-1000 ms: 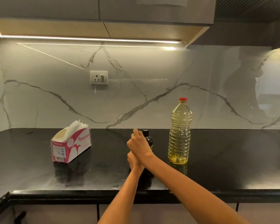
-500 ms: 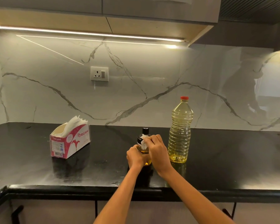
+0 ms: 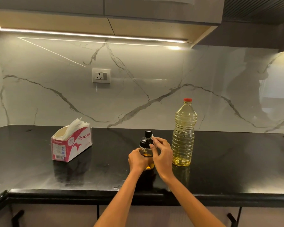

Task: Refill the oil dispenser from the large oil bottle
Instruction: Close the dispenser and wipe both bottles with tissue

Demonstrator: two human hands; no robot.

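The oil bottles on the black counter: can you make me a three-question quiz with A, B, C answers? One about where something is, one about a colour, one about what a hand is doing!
1. Where is the tissue box?
A. Left of the oil dispenser
B. Behind the large oil bottle
C. On the floor

2. What colour is the large bottle's cap?
A. Green
B. Red
C. Blue

3. What is the left hand doing?
A. Lying flat on the counter
B. Pulling out a tissue
C. Gripping the dispenser's glass body

Answers: 1 A, the box stands well to the dispenser's left. 2 B, the cap is red and still on. 3 C, the fingers wrap round the glass while the right hand works at the black top.
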